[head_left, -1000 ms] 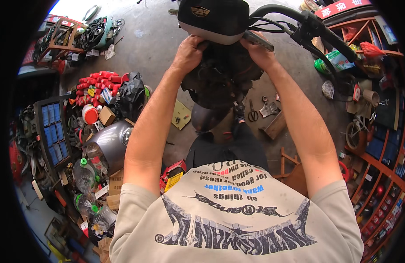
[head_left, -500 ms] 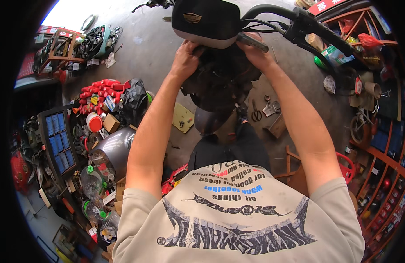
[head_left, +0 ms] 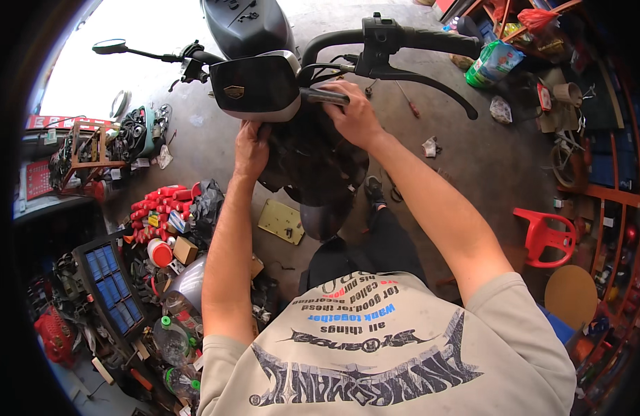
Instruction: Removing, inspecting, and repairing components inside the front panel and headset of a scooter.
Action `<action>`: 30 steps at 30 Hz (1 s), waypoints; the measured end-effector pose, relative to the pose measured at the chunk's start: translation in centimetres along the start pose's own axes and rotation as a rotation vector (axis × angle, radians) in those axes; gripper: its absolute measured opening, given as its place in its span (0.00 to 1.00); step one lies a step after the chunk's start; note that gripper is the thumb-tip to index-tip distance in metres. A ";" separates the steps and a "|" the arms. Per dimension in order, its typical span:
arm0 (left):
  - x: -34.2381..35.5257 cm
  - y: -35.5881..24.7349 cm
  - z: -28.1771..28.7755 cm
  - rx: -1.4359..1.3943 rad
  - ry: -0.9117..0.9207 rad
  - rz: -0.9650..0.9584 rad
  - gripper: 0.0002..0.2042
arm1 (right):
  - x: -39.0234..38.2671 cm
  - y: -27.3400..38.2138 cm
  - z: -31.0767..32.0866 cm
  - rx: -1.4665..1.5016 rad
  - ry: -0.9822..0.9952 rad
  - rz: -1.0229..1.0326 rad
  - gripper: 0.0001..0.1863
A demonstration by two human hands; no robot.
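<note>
A scooter's front end stands before me, with a black and silver headlight housing (head_left: 256, 87) between its handlebars. My left hand (head_left: 252, 149) is closed at the housing's lower edge, its fingertips hidden beneath it. To the right of the housing, my right hand (head_left: 351, 116) is wrapped round a slim grey bar-shaped tool (head_left: 325, 96). The tool's far end points in toward the housing, and its kind is not clear. Above that hand run the right handlebar grip (head_left: 441, 41) and the black brake lever (head_left: 431, 89). Dark scooter bodywork (head_left: 313, 156) lies below both hands.
A yellowish plate (head_left: 281, 222) with small parts lies on the floor (head_left: 431, 187). Red bottles (head_left: 160, 208) and clear plastic bottles (head_left: 171, 343) crowd the left. On the right are a red plastic chair (head_left: 545, 238) and shelving (head_left: 615, 197). A screwdriver (head_left: 413, 109) lies beyond my right hand.
My view has shifted, bringing the seat, mirror and whole right handlebar into sight. The housing and both hands sit lower and further left in view. Both hands stay at the housing.
</note>
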State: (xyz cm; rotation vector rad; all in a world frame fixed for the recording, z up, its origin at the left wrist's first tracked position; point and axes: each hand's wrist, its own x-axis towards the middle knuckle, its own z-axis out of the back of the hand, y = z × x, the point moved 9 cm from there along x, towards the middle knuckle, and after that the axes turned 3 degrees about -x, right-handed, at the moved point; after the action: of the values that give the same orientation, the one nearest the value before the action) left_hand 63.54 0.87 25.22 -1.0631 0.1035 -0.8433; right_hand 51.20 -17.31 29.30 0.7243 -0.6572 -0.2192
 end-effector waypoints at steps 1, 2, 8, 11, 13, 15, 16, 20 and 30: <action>-0.1 0.0 0.1 0.005 -0.002 -0.004 0.15 | -1.2 -0.2 1.8 0.007 -0.118 -0.021 0.11; -0.3 0.1 0.2 -0.007 0.005 0.007 0.16 | -2.8 -1.1 2.7 -0.068 -0.129 -0.059 0.11; -1.1 -1.4 0.6 0.072 0.034 0.013 0.17 | -28.5 -16.7 6.1 -0.104 0.413 -0.751 0.12; -2.8 -3.1 2.0 0.129 -0.083 -0.005 0.17 | -47.2 -19.9 11.9 -0.404 0.792 -1.064 0.16; -4.0 -4.8 2.0 0.134 -0.154 -0.021 0.17 | -56.8 -19.5 17.5 -0.516 0.822 -1.261 0.15; -5.7 -6.7 2.4 0.311 -0.184 -0.086 0.18 | -61.2 -16.9 19.0 -0.302 0.802 -1.589 0.12; -5.8 -8.0 1.3 0.307 -0.115 -0.144 0.19 | -60.9 -15.8 18.7 -0.282 0.801 -1.588 0.12; -3.5 -14.1 -5.2 0.388 0.034 -0.260 0.23 | -60.4 -17.1 20.2 -0.050 0.404 -1.777 0.08; 2.5 -12.3 -11.6 0.757 0.018 0.090 0.22 | -39.7 -41.8 16.3 -0.081 0.319 -1.183 0.11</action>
State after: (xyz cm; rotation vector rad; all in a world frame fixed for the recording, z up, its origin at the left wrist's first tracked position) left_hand 53.02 -11.82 29.88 -0.3363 -0.1463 -0.7189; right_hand 11.54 -40.91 -8.81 0.9753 0.1558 -1.1778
